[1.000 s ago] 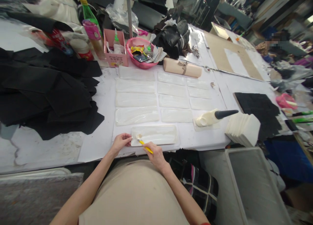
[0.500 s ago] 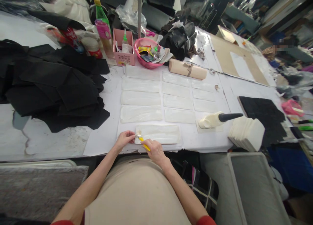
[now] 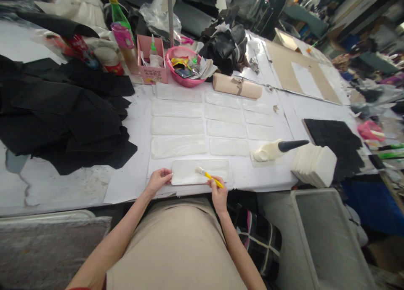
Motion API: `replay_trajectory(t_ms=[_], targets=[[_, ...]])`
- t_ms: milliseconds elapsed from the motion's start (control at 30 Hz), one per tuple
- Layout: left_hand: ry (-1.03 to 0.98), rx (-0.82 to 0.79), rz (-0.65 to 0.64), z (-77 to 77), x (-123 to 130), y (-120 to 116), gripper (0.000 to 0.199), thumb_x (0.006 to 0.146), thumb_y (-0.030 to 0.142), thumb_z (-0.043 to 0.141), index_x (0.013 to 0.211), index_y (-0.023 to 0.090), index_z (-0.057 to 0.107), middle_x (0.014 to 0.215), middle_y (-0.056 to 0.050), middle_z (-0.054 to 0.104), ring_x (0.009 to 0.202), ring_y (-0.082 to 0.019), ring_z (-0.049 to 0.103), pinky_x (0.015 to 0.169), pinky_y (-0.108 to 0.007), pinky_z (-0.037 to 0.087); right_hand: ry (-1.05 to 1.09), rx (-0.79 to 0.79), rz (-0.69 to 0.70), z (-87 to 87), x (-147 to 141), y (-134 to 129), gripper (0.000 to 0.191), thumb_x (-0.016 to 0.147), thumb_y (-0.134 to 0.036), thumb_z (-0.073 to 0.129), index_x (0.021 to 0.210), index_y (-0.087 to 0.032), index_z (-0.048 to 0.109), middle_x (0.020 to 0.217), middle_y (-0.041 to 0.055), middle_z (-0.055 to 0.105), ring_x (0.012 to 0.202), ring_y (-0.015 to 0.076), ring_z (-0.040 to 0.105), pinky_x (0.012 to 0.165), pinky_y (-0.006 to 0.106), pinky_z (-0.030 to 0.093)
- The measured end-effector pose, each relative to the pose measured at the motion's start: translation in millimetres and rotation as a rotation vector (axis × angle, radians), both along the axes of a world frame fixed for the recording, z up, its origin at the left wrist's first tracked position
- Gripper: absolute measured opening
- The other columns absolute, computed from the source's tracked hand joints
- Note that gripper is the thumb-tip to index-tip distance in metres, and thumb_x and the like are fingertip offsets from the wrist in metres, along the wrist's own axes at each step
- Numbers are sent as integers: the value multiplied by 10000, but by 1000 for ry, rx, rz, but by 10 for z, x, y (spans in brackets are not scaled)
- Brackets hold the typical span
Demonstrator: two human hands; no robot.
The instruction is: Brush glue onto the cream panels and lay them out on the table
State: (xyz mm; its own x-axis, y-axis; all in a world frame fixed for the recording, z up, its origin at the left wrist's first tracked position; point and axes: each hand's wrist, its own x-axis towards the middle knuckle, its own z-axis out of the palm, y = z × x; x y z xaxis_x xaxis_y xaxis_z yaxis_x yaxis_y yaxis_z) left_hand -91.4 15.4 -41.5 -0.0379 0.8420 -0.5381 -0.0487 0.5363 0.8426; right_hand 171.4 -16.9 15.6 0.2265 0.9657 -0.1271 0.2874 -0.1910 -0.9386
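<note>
A white rectangular panel (image 3: 184, 177) lies flat near the table's front edge, its surface glossy and streaked. My left hand (image 3: 158, 181) pinches its left edge between thumb and fingers. In my right hand (image 3: 219, 192) is a paintbrush (image 3: 207, 175) with a yellow handle, its pale bristles resting on the middle of the panel. Several similar white panels (image 3: 178, 146) are laid out in rows just beyond. To the right, a cream glue bottle (image 3: 268, 151) with a long black nozzle lies on its side.
A heap of black sheet pieces (image 3: 59, 113) covers the left side. At the back stand a pink box (image 3: 153, 74), a pink basin (image 3: 186, 81) and a beige roll (image 3: 236, 86). A stack of white pieces (image 3: 314, 163) and black sheets (image 3: 334, 145) lie on the right.
My right hand has moved the paintbrush rightward, from the panel's left end to its middle. My left hand stays at the left edge. The whole view has shifted slightly.
</note>
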Motion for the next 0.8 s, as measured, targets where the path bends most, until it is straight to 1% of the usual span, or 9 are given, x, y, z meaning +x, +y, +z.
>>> replay_trajectory(t_ms=[100, 167, 267, 367, 433, 500, 633, 700, 800], targets=[[5, -11, 8, 40, 9, 10, 373, 587, 454, 752, 748, 144, 621, 581, 6, 631, 511, -126, 575, 537, -261, 472, -87, 19, -163, 17, 221, -26, 325, 906, -443, 496, 1023, -157, 596, 824, 75, 697, 738, 208, 701, 722, 350, 568], [0, -16, 8, 55, 10, 14, 377, 576, 454, 758, 743, 145, 622, 579, 5, 631, 511, -128, 575, 538, -263, 474, -160, 48, -190, 63, 244, -54, 323, 907, -442, 496, 1031, -164, 601, 835, 76, 701, 759, 211, 701, 739, 353, 565], [2, -18, -3, 57, 3, 11, 376, 580, 451, 763, 748, 144, 625, 583, 4, 635, 516, -126, 574, 543, -262, 475, -141, 63, -71, 123, 55, -78, 298, 931, -419, 468, 1039, -173, 596, 840, 62, 699, 789, 195, 699, 765, 335, 558], [17, -18, -15, 52, -6, 5, 381, 592, 461, 761, 759, 144, 630, 590, 6, 637, 521, -124, 573, 549, -259, 477, -23, 15, 88, 97, -192, -44, 292, 939, -415, 460, 1043, -178, 596, 837, 55, 701, 791, 184, 700, 753, 316, 562], [25, -17, -18, 51, -7, 2, 386, 596, 466, 761, 764, 145, 630, 589, 9, 636, 520, -120, 571, 549, -254, 476, 39, -14, 92, 34, -221, 6, 305, 930, -430, 471, 1033, -173, 601, 820, 56, 702, 764, 186, 701, 716, 312, 568], [29, -17, -17, 54, -3, 0, 389, 596, 467, 761, 766, 144, 629, 585, 13, 633, 515, -115, 567, 545, -246, 472, 48, -11, -4, -34, -90, 56, 328, 920, -443, 481, 1028, -158, 600, 795, 59, 700, 736, 191, 700, 685, 316, 569], [45, -16, -10, 66, 10, 2, 395, 594, 472, 763, 763, 142, 627, 585, 13, 632, 510, -114, 568, 538, -241, 468, -89, 38, -242, -94, 440, 105, 369, 898, -464, 499, 1040, -138, 600, 791, 70, 700, 737, 209, 698, 682, 334, 559], [50, -14, -10, 66, 14, 2, 398, 593, 477, 764, 762, 143, 628, 584, 12, 633, 510, -116, 571, 535, -242, 471, -187, 48, -278, -72, 666, 102, 383, 900, -474, 491, 1050, -141, 607, 805, 74, 703, 748, 213, 695, 693, 336, 551], [50, -12, -12, 56, 14, 0, 408, 588, 482, 770, 763, 141, 628, 584, 9, 633, 510, -117, 572, 531, -243, 476, -358, 88, -232, 9, 824, 100, 365, 921, -459, 464, 1053, -159, 625, 871, 82, 706, 794, 206, 686, 741, 331, 534]])
